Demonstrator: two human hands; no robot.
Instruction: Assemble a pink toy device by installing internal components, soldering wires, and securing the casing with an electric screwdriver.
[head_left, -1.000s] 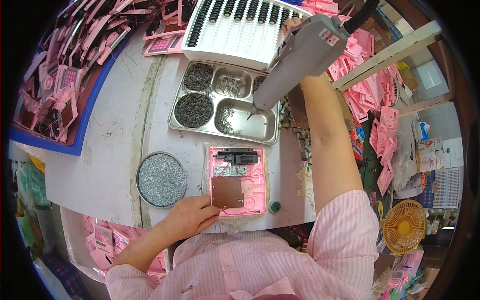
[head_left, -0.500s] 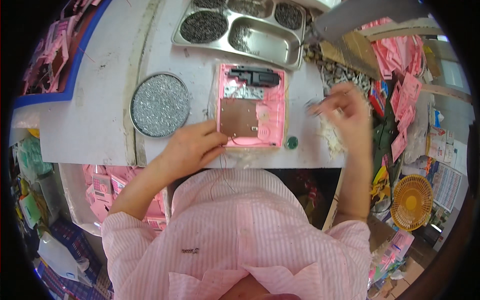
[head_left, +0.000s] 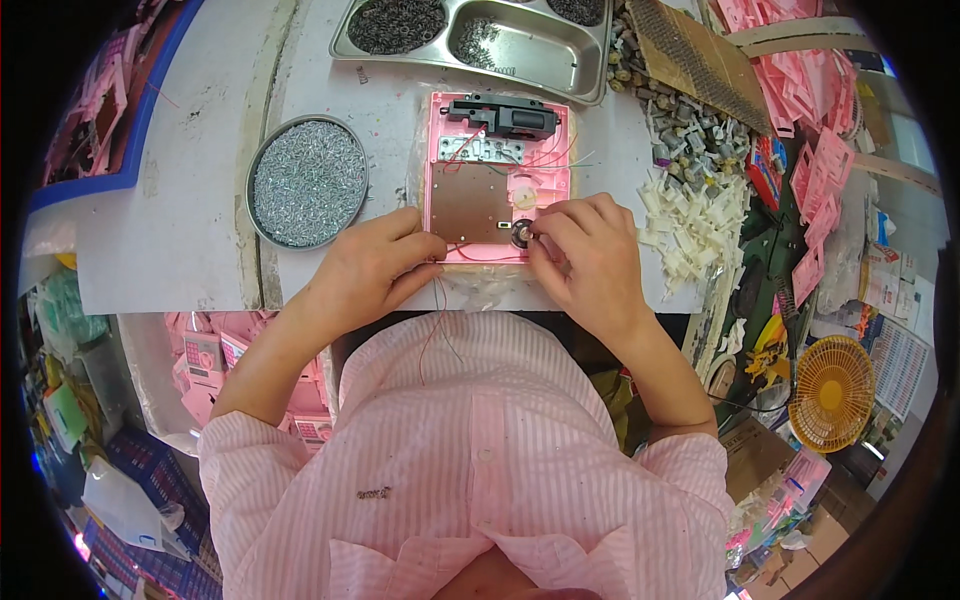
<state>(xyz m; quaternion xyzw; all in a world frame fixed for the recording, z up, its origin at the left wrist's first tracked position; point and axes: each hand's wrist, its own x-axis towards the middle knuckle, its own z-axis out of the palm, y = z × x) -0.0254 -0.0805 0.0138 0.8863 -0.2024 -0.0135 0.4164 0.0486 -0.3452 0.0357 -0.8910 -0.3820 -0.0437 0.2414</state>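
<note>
A pink plastic casing (head_left: 560,185) lies open before me, with a brown circuit board (head_left: 470,203), a black mechanism (head_left: 510,118) and a metal plate inside. At its lower left corner the fingers of my left hand (head_left: 375,268) are pinched together on thin wires (head_left: 440,325), whose ends hang down over my shirt. My right hand (head_left: 595,255) grips a small round speaker (head_left: 520,234) over the casing's lower right part, just below a round pale spot. The fingers partly cover the speaker.
Left of the casing stands a round dish (head_left: 308,182) full of small screws. A metal compartment tray (head_left: 555,55) with small dark parts and springs is at the back. White plastic pieces (head_left: 695,230), small motors and cardboard (head_left: 695,60) lie right. Pink shells fill a box (head_left: 150,390) below left.
My right hand has come left from beside the white pieces to the casing. The round green-faced part at the casing's right has left the table. The left hand stays at the corner.
</note>
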